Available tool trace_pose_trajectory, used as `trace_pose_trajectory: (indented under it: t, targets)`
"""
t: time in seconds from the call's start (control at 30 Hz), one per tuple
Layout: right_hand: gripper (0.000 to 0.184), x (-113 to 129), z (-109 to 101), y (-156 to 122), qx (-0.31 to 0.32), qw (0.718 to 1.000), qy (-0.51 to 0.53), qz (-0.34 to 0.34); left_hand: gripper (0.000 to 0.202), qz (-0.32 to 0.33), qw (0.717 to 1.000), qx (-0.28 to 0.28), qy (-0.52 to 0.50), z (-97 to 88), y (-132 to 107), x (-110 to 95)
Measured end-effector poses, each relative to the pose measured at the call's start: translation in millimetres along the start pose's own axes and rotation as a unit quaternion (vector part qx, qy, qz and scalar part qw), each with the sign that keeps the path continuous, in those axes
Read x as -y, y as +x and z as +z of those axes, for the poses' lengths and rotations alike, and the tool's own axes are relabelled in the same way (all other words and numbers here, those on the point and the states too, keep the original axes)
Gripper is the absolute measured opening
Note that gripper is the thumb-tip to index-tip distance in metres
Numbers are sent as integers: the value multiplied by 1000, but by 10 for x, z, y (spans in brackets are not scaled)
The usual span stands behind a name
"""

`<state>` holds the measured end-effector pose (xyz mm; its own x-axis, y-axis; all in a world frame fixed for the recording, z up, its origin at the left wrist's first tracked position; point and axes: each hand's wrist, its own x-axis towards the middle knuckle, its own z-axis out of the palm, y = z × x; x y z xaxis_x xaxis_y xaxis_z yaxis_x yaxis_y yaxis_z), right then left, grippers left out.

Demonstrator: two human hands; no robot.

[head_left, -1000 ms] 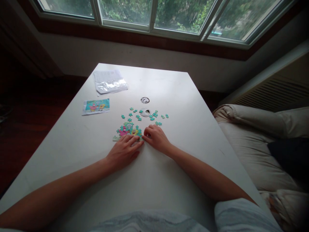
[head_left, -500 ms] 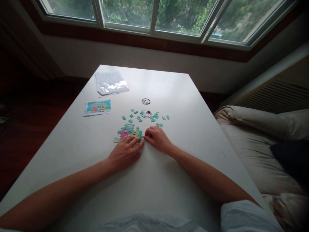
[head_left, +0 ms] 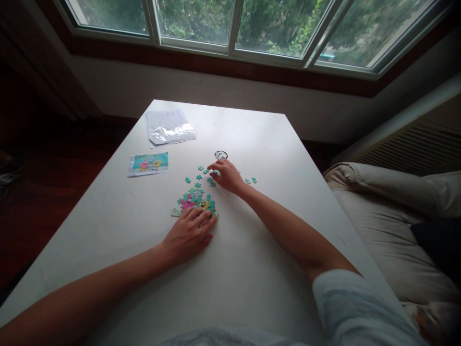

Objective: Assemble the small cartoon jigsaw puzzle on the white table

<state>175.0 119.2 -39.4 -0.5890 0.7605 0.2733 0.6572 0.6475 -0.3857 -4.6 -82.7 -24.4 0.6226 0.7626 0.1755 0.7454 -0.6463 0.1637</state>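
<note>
A partly assembled jigsaw puzzle (head_left: 196, 194) with pink and yellow cartoon figures lies on the white table. My left hand (head_left: 189, 231) rests flat over its lower edge, fingers stretched out and covering part of it. Farther up the table, my right hand (head_left: 227, 176) reaches over the loose teal puzzle pieces (head_left: 199, 177). Its thumb and fingers are apart, and one small teal piece (head_left: 215, 171) shows in the gap between them. That hand and wrist hide several other pieces and one of the round table inserts.
A picture card (head_left: 150, 164) with the same cartoon figures lies at the left. Behind it is a clear plastic bag with papers (head_left: 170, 127). A round table insert (head_left: 221, 154) sits beyond my right hand. A beige sofa (head_left: 382, 216) stands along the table's right side.
My right hand has moved away from the puzzle's right edge, up to the loose pieces, and its fingers have parted. My left hand stays on the puzzle. The whole view has shifted slightly.
</note>
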Motion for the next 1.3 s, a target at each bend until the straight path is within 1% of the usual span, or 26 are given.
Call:
trace_pose_trajectory:
  t: [0.07, 0.13, 0.33, 0.5, 0.63, 0.77, 0.9, 1.07, 1.17, 1.3]
  targets:
    - [23, -24, 61, 122, 20, 1000, -19, -11, 42, -2, 1000, -5, -5, 8, -20, 10]
    - [21, -20, 90, 186, 35, 999, -33, -19, 42, -3, 1000, -3, -7, 18, -38, 19]
    - [15, 47, 66, 242, 67, 996, -59, -13, 44, -4, 1000, 3, -5, 22, -52, 23]
    - [15, 22, 78, 291, 100, 993, -59, -12, 44, -2, 1000, 3, -5, 11, -54, 31]
    - [20, -16, 109, 291, 95, 995, -35, -21, 45, 1, 1000, 6, -9, 13, -73, 50]
    - [16, -9, 123, 292, 91, 994, -42, -39, 44, -5, 1000, 13, -11, 11, -97, 36]
    - [17, 45, 113, 337, 113, 990, -65, -48, 45, -8, 1000, 11, -13, 10, -114, -8]
    - [18, 113, 101, 403, 140, 986, -79, -34, 45, -12, 1000, 6, -13, 11, -124, -35]
    - [16, 121, 98, 398, 131, 989, -61, -41, 45, -10, 1000, 9, -14, 16, -128, -28]
    - [15, 104, 104, 343, 103, 993, -23, -60, 46, -9, 1000, 11, -15, 27, -135, -22]
